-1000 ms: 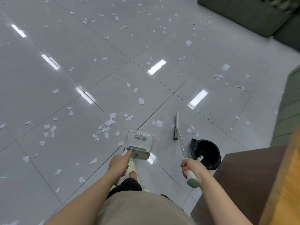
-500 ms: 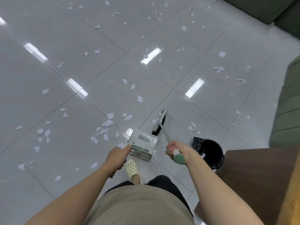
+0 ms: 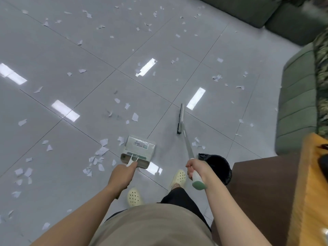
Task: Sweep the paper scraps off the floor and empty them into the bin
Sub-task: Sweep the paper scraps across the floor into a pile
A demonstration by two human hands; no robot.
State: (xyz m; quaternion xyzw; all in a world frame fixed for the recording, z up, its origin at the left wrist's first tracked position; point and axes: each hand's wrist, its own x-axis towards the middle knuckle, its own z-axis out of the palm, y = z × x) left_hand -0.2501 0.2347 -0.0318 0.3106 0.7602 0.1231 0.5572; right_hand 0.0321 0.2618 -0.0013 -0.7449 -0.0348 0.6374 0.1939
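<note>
The right hand (image 3: 196,170) grips the broom (image 3: 181,119) handle; its head has swung right and farther out since a half-second ago — well apart from the dustpan (image 3: 140,150) now. The left hand (image 3: 122,174) clasps the dustpan's handle. Paper scraps (image 3: 99,157) lie left of it — the bin (image 3: 217,166) stands near right.
</note>
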